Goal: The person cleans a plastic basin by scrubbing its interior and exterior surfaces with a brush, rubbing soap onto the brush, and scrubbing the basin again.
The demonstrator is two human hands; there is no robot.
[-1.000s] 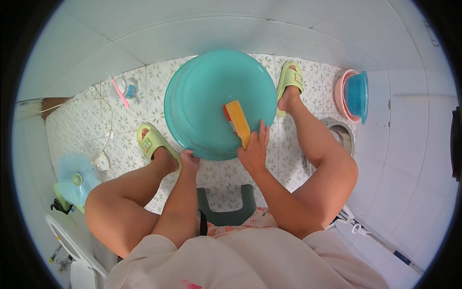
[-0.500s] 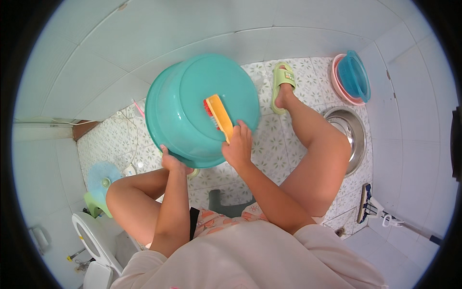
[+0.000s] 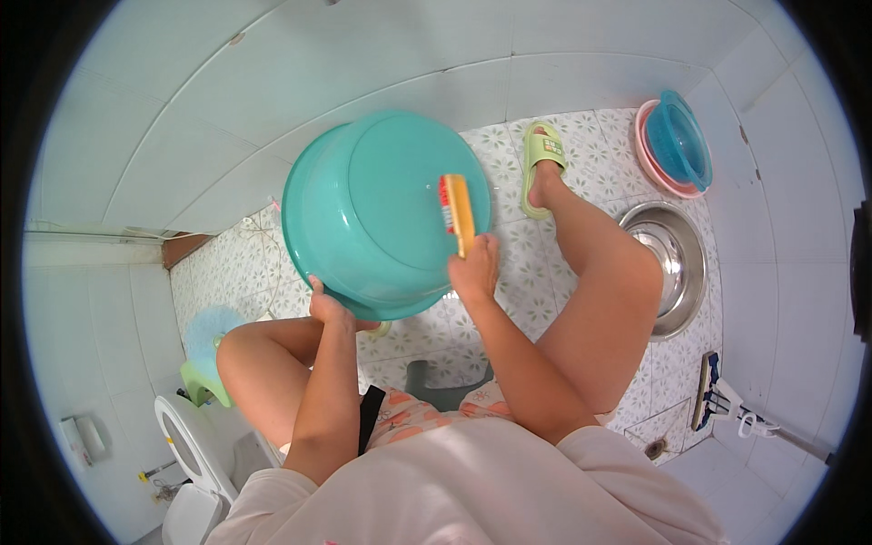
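A big teal plastic basin (image 3: 372,209) is turned upside down and tilted up in front of me, its flat bottom facing me. My left hand (image 3: 329,307) grips its near rim from below. My right hand (image 3: 474,270) holds a yellow scrubbing brush (image 3: 457,211) by the handle, with the bristles pressed against the basin's bottom at its right side. I am sitting low with both bare knees spread; my right foot in a green slipper (image 3: 540,154) rests on the patterned floor tiles.
A steel bowl (image 3: 677,263) lies on the floor at right. Blue and pink basins (image 3: 677,141) lean stacked at the far right wall. A mop head (image 3: 713,395) lies lower right, a white toilet (image 3: 186,454) lower left, a small grey stool (image 3: 445,386) under me.
The basin has been lifted off the floor and tipped up toward me. The brush has slid up and right across its bottom. My view has swung left.
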